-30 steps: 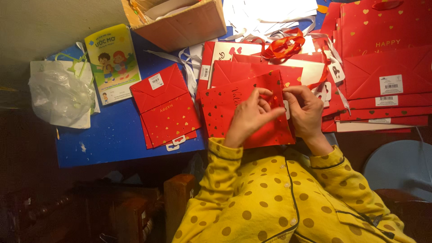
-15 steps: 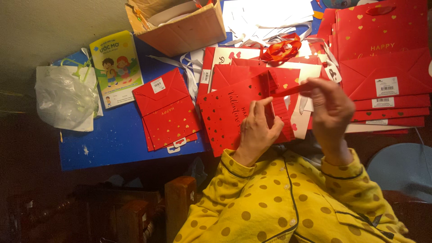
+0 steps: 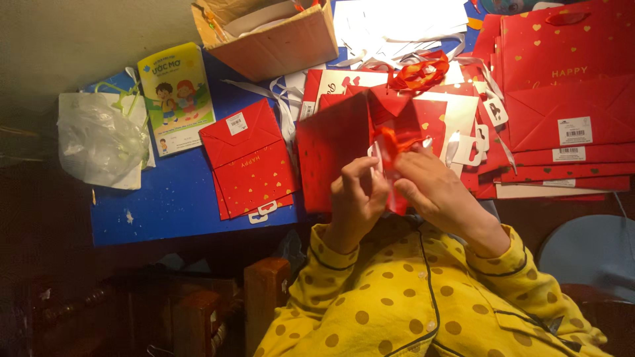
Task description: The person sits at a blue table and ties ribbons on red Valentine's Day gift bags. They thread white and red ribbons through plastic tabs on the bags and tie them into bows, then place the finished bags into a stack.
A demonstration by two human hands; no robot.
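Note:
A red paper gift bag (image 3: 334,149) with small gold hearts stands partly opened up in front of me on the blue table (image 3: 172,208). My left hand (image 3: 357,198) grips its near edge from below. My right hand (image 3: 433,192) pinches a red ribbon handle (image 3: 391,142) at the bag's mouth. Both sleeves are yellow with brown dots.
A folded red bag (image 3: 251,158) lies flat to the left. A stack of flat red bags (image 3: 562,112) fills the right side. A cardboard box (image 3: 278,33) sits at the back, with a children's booklet (image 3: 175,96) and a plastic bag (image 3: 99,142) at the left. Loose red ribbon (image 3: 417,73) lies behind.
The bag was flat under both hands; it is now lifted and opened. My right hand rose, then came back down to the bag's mouth holding ribbon.

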